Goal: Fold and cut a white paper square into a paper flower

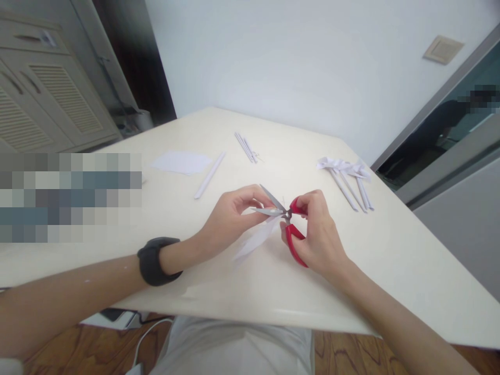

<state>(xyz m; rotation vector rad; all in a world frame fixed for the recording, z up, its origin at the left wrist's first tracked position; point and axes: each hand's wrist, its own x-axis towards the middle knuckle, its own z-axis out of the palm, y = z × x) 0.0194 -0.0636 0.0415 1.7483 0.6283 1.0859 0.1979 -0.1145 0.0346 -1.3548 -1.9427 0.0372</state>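
Observation:
My right hand (pixel 318 232) grips red-handled scissors (pixel 291 229), whose blades are spread apart and point left. Between those blades my left hand (pixel 230 216) pinches a small piece of white paper (pixel 258 240), which hangs down toward the cream table (pixel 273 291). Both hands hover just above the table's near middle. A dark band sits on my left wrist.
A flat white sheet (pixel 182 162) and a rolled paper stick (pixel 210 175) lie at the far left. Thin paper sticks (pixel 245 147) lie at the far middle. Several folded paper pieces on sticks (pixel 347 179) lie at the right. A blurred patch covers the left table edge.

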